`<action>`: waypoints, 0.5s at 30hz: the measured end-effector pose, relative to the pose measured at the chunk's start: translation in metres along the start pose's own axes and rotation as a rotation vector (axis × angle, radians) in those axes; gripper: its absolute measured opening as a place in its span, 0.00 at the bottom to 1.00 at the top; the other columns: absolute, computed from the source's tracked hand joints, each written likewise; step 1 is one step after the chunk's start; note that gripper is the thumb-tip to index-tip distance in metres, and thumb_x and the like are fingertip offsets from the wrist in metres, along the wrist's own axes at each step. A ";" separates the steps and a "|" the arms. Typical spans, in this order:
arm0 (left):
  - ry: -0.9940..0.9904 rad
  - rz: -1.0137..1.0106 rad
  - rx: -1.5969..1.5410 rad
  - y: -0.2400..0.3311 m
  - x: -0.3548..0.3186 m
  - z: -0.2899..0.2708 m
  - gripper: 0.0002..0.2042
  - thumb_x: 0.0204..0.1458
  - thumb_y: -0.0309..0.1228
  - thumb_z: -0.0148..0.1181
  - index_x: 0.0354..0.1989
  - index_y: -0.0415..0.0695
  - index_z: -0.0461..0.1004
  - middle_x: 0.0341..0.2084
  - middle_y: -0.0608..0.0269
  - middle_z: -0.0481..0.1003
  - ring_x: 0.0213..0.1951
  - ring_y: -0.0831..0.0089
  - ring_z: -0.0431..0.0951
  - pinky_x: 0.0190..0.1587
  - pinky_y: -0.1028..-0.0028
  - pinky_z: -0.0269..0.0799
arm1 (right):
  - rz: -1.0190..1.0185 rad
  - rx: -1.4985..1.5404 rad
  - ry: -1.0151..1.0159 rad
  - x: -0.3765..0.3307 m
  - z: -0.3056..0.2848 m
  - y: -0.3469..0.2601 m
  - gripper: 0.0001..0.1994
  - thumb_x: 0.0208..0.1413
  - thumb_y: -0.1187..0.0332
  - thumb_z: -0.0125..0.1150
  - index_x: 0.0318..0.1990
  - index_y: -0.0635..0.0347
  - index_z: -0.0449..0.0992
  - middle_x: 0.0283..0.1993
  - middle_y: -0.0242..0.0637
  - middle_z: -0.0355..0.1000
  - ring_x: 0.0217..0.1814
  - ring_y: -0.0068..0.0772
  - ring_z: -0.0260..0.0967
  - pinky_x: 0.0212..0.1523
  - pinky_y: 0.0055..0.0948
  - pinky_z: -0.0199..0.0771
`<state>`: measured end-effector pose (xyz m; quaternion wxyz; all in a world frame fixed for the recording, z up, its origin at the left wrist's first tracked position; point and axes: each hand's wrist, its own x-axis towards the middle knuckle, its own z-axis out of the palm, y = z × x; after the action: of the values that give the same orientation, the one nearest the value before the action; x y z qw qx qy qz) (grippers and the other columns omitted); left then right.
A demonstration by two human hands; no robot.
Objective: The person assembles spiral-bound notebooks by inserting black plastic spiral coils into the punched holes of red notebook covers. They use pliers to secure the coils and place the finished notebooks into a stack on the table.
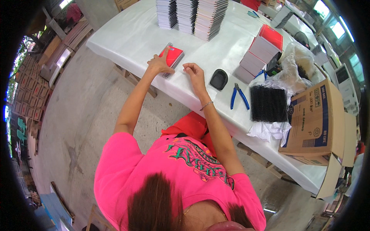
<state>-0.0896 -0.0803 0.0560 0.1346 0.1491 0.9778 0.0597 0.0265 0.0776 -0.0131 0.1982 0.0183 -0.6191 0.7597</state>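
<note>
Red spiral notebook on white table, nr table's front edge, L hand on notebook — fingers spread apart, R hand by same table edge — fingers curled, tips together, can't tell if holding anything, blue pliers & black coils toward table's R.

1. Worktop: smooth white covering with a soft sheen.
2. Notebook: smooth, slightly glossy red cover over paper pages.
3. Cutters: metal-looking head, smooth blue plastic-looking handles.
4. Coils: black, ridged, plastic-looking.
5. Box: matt brown cardboard.
6. Bag: thin, crinkled, translucent plastic.
7. Floor: matt grey concrete.
</note>
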 end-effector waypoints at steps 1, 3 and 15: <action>-0.004 -0.006 0.002 0.001 -0.001 0.001 0.69 0.25 0.62 0.73 0.75 0.68 0.28 0.62 0.32 0.59 0.62 0.37 0.65 0.61 0.37 0.57 | 0.002 0.000 -0.003 0.000 0.000 -0.001 0.09 0.63 0.77 0.52 0.45 0.67 0.78 0.41 0.32 0.74 0.44 0.22 0.69 0.51 0.23 0.69; -0.001 -0.005 -0.014 0.003 -0.003 0.001 0.70 0.25 0.68 0.71 0.75 0.68 0.26 0.63 0.29 0.56 0.63 0.35 0.62 0.62 0.39 0.58 | 0.003 0.000 -0.007 0.000 -0.001 -0.001 0.09 0.62 0.77 0.52 0.45 0.67 0.78 0.41 0.32 0.74 0.44 0.22 0.69 0.51 0.23 0.69; 0.426 0.045 -0.565 -0.044 -0.005 0.004 0.48 0.52 0.70 0.46 0.75 0.54 0.43 0.67 0.32 0.52 0.66 0.35 0.58 0.65 0.44 0.52 | -0.114 -0.009 0.187 -0.016 -0.030 -0.066 0.09 0.62 0.75 0.53 0.45 0.63 0.78 0.43 0.32 0.77 0.40 0.23 0.72 0.46 0.23 0.71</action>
<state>-0.0959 -0.1235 0.0461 -0.0380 0.1119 0.9253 0.3604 0.0686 0.1117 0.0370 0.2981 -0.0186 -0.5991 0.7429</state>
